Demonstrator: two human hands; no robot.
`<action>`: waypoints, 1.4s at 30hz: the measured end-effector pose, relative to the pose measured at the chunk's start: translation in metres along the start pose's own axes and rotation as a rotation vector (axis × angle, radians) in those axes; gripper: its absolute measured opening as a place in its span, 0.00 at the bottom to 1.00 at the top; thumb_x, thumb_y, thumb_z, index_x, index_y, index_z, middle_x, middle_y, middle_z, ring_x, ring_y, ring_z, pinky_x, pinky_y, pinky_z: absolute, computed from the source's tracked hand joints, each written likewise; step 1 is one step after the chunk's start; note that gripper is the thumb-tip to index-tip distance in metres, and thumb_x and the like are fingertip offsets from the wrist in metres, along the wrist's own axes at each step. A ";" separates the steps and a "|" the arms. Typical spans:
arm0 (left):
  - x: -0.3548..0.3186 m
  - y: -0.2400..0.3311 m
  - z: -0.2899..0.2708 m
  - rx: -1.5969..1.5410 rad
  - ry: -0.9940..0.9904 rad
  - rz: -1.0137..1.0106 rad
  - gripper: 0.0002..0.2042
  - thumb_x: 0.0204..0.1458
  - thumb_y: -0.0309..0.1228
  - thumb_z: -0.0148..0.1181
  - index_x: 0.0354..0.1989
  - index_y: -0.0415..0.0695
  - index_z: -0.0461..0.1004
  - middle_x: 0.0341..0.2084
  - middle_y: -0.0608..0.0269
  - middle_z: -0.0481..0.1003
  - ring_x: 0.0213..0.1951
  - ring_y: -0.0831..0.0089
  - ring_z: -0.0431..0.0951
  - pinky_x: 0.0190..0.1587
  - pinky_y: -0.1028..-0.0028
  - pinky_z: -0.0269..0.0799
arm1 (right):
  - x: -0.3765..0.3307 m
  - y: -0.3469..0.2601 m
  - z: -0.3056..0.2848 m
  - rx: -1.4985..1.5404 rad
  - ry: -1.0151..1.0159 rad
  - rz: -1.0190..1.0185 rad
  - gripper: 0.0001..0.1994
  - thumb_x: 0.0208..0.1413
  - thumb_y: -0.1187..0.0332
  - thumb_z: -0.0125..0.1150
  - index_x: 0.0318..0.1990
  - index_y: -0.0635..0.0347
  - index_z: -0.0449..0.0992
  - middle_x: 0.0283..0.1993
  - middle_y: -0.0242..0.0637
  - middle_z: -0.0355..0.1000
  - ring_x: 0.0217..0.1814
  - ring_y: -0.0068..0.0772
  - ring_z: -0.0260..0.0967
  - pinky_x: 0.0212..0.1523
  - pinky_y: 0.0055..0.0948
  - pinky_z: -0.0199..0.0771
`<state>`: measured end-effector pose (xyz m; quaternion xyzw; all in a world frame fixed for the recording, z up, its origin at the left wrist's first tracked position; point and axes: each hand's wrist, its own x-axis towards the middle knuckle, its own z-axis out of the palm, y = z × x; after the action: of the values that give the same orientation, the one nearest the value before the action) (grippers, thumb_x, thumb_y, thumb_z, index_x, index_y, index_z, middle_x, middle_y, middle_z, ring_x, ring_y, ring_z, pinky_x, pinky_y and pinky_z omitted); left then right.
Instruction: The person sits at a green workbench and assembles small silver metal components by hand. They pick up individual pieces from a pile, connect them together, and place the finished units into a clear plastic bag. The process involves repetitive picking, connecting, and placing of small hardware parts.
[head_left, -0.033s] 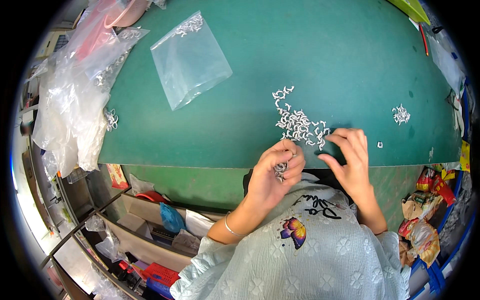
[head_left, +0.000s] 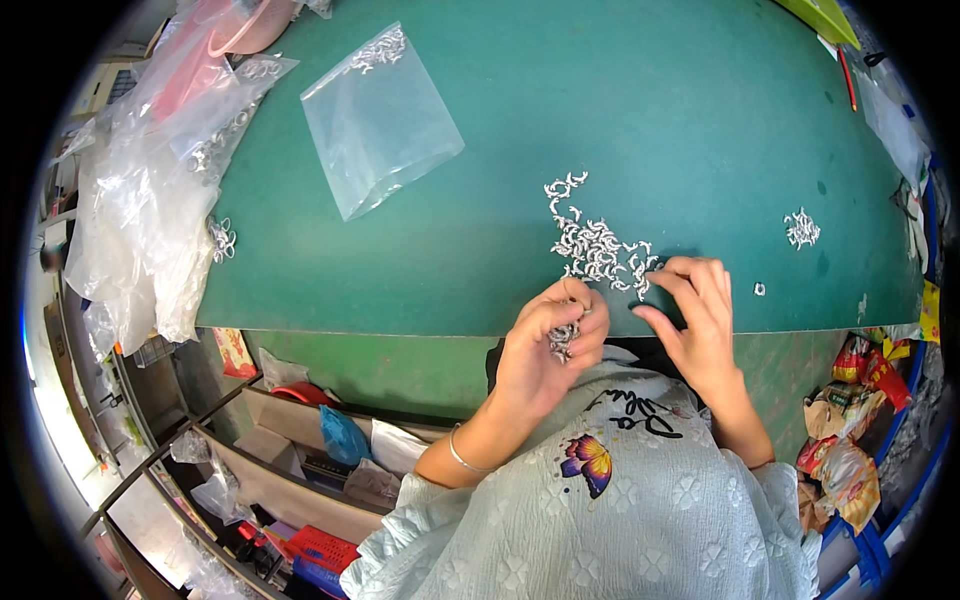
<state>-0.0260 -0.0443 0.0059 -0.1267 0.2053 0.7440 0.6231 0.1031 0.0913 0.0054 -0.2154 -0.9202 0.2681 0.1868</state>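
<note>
A loose pile of small, curved silver metal pieces (head_left: 595, 248) lies on the green tabletop near its front edge. My left hand (head_left: 560, 335) is closed around a bunch of similar silver pieces (head_left: 562, 342) at the near side of the pile. Its thumb and forefinger are pinched together, and whatever is between their tips is too small to make out. At the pile's right edge is my right hand (head_left: 700, 315), thumb and fingers apart, with nothing visible between them. The forefinger's tip is at the outermost pieces; whether it touches them I cannot tell.
Toward the back left lies a clear plastic bag (head_left: 385, 130) with some silver pieces in its far end. Large plastic bags (head_left: 150, 210) and a pink basin (head_left: 255, 28) crowd the left side. A smaller heap of pieces (head_left: 802, 229) and a single piece (head_left: 760, 289) lie right.
My right hand has shifted very slightly to the left, toward the pile. My left hand stays closed in nearly the same place.
</note>
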 end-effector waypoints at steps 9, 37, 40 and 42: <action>-0.002 -0.007 0.003 0.404 0.113 0.142 0.07 0.54 0.25 0.46 0.32 0.36 0.69 0.19 0.69 0.60 0.19 0.83 0.55 0.19 0.83 0.50 | -0.001 0.007 0.009 0.002 0.123 -0.086 0.12 0.37 0.80 0.63 0.33 0.63 0.74 0.34 0.37 0.69 0.36 0.39 0.65 0.35 0.33 0.61; 0.010 -0.020 0.012 0.893 0.174 0.183 0.07 0.50 0.26 0.59 0.36 0.39 0.76 0.18 0.77 0.64 0.16 0.91 0.56 0.16 0.86 0.46 | 0.001 -0.007 0.001 0.440 0.241 -0.154 0.10 0.37 0.87 0.62 0.31 0.71 0.72 0.29 0.44 0.71 0.29 0.42 0.70 0.31 0.33 0.71; 0.014 -0.019 0.012 0.742 0.175 0.115 0.06 0.50 0.26 0.59 0.35 0.38 0.76 0.18 0.76 0.65 0.16 0.90 0.56 0.16 0.85 0.46 | 0.004 -0.008 0.001 0.451 0.248 -0.178 0.12 0.37 0.88 0.62 0.32 0.72 0.72 0.29 0.44 0.71 0.29 0.41 0.70 0.30 0.32 0.71; 0.014 -0.020 0.011 0.748 0.164 0.134 0.05 0.50 0.25 0.59 0.34 0.38 0.76 0.18 0.76 0.65 0.16 0.90 0.56 0.16 0.85 0.47 | 0.004 -0.009 0.001 0.463 0.260 -0.182 0.12 0.37 0.87 0.62 0.33 0.71 0.72 0.30 0.45 0.71 0.30 0.41 0.70 0.31 0.32 0.71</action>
<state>-0.0088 -0.0239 0.0063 0.0640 0.5195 0.6442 0.5577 0.0970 0.0858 0.0105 -0.1159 -0.8184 0.4235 0.3708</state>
